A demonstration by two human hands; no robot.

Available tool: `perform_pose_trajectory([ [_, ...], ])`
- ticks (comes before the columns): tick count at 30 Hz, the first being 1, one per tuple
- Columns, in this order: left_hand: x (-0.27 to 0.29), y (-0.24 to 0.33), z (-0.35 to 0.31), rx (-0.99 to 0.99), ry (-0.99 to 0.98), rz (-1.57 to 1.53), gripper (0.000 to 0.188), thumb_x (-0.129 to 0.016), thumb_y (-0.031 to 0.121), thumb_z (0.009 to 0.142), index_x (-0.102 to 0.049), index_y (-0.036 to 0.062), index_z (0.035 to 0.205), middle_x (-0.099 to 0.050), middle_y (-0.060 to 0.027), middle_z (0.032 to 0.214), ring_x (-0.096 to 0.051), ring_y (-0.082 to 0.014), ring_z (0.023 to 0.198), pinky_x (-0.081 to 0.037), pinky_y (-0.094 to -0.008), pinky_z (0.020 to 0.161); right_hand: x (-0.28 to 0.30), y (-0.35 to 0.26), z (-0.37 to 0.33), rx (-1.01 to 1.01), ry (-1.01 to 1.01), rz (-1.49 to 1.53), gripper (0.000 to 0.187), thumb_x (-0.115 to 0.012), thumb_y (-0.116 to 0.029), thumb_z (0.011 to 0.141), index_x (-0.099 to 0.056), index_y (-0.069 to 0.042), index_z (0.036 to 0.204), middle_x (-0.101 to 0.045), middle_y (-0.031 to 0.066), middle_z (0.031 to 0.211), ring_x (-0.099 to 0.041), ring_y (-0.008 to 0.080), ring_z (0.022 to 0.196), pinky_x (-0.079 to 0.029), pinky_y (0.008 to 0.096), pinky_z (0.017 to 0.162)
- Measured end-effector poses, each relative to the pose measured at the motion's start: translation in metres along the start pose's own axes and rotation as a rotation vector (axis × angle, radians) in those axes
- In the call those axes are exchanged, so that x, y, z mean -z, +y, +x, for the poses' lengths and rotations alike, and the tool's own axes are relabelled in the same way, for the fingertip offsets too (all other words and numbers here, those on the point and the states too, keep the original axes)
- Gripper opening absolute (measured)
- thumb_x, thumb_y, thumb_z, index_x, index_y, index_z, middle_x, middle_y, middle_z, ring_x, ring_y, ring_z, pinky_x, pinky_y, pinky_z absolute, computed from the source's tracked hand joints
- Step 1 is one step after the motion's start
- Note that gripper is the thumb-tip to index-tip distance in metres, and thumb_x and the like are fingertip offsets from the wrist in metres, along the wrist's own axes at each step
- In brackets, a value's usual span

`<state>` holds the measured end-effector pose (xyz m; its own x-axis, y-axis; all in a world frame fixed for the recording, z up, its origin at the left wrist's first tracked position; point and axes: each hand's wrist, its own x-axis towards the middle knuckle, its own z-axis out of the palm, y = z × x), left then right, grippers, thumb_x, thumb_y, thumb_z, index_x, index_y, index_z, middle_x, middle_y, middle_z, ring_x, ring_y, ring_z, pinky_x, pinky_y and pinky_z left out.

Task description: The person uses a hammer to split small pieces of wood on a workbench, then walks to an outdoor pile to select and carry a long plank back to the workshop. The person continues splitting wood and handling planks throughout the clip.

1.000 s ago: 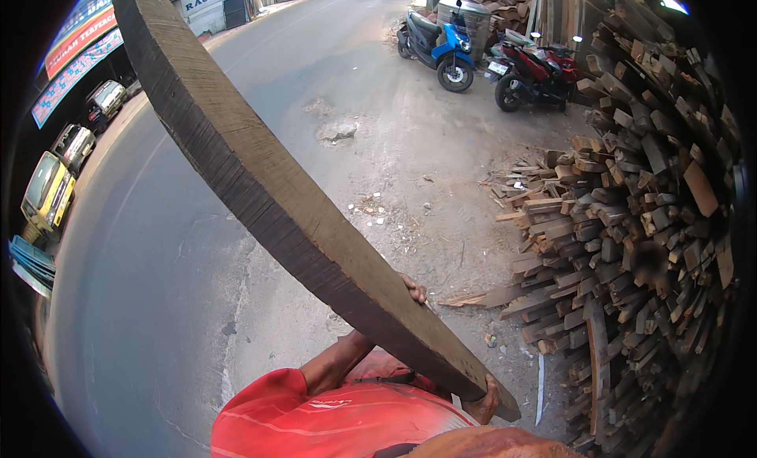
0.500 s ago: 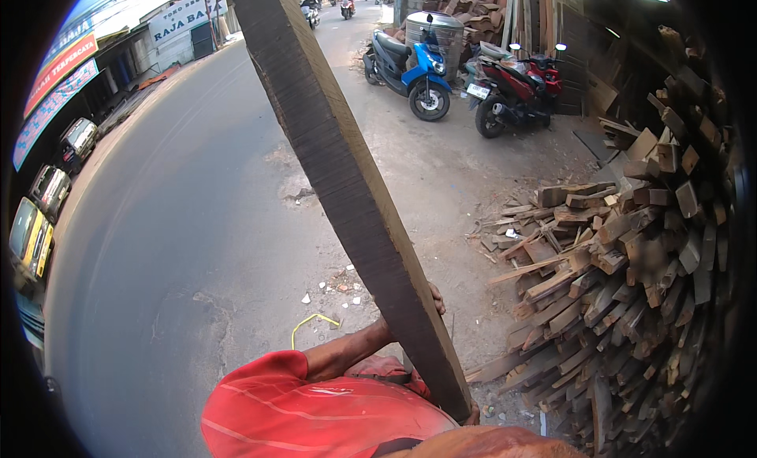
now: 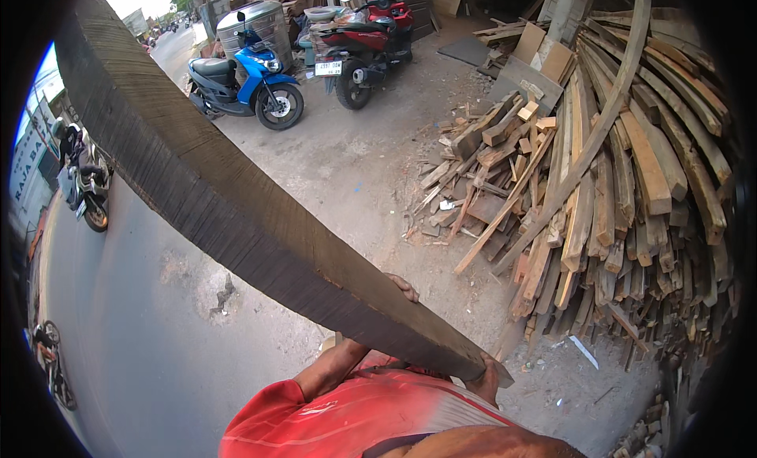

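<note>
A long, thick, dark wooden beam [image 3: 272, 249] slants across the view, from the far upper left down to the lower right in front of my body. Its sawn faces are rough and brown. My left hand [image 3: 404, 288] grips it from beneath, a little above its near end. Only the fingers show, curled over the beam's far edge; the palm is hidden behind the wood. Close to the near end, my right hand [image 3: 486, 379] is wrapped around the lower edge. The left forearm passes under the beam from the red sleeve [image 3: 272, 407].
To the right lies a large stack of timber [image 3: 623, 174] with loose offcuts [image 3: 481, 174] beside it. A blue scooter [image 3: 244, 83] and a red motorbike [image 3: 367, 52] stand parked ahead, near a metal tank [image 3: 252, 36]. A rider on a motorbike [image 3: 85, 178] is on the road at left.
The beam has tilted from steep to more slanting, its far end now further left and its near end further right. The view has turned right, showing more of the timber stack.
</note>
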<state>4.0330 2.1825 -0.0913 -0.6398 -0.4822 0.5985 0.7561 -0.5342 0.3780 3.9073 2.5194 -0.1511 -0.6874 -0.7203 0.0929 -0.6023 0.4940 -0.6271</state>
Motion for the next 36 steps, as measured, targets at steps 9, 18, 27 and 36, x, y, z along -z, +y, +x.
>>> perform_pose_trajectory([
  [9,0.148,0.067,0.159,0.129,-0.08,-0.215,0.036,-0.051,0.023,0.092,-0.054,-0.0087,0.109,-0.063,-0.0188,0.094,-0.061,-0.0303,0.092,-0.044,-0.0447,0.087,-0.087,-0.095,0.132,-0.106,0.186,-0.027,0.078,-0.084,-0.016,0.058,-0.044,0.001,0.123,-0.053,0.0239,0.119,-0.05,0.0406,0.111,-0.038,0.0477,0.097],
  [18,0.301,0.073,0.318,0.216,0.098,-0.005,0.032,-0.052,0.024,0.093,-0.051,-0.004,0.108,-0.06,-0.0122,0.083,-0.058,-0.0232,0.078,-0.044,-0.0414,0.079,-0.202,-0.057,0.323,-0.304,0.288,0.371,0.079,-0.085,-0.022,0.057,-0.046,0.001,0.122,-0.056,0.0215,0.109,-0.052,0.0398,0.104,-0.039,0.0464,0.094],
  [27,0.408,0.09,0.505,0.354,0.213,0.005,0.036,-0.059,0.024,0.088,-0.05,-0.0023,0.11,-0.06,-0.0134,0.091,-0.058,-0.0255,0.09,-0.049,-0.0374,0.079,-0.165,-0.165,0.558,-0.327,0.138,-0.023,0.081,-0.087,-0.029,0.056,-0.049,-0.001,0.121,-0.057,0.0213,0.11,-0.054,0.0374,0.104,-0.042,0.0437,0.093],
  [36,0.586,0.063,0.68,0.503,0.077,-0.106,0.035,-0.061,0.023,0.088,-0.05,-0.0033,0.108,-0.06,-0.0112,0.09,-0.06,-0.0189,0.088,-0.051,-0.0309,0.074,-0.222,-0.205,0.776,-0.582,0.193,0.213,0.066,-0.081,-0.019,0.066,-0.051,0.001,0.121,-0.056,0.0174,0.115,-0.054,0.0306,0.109,-0.045,0.0414,0.092],
])
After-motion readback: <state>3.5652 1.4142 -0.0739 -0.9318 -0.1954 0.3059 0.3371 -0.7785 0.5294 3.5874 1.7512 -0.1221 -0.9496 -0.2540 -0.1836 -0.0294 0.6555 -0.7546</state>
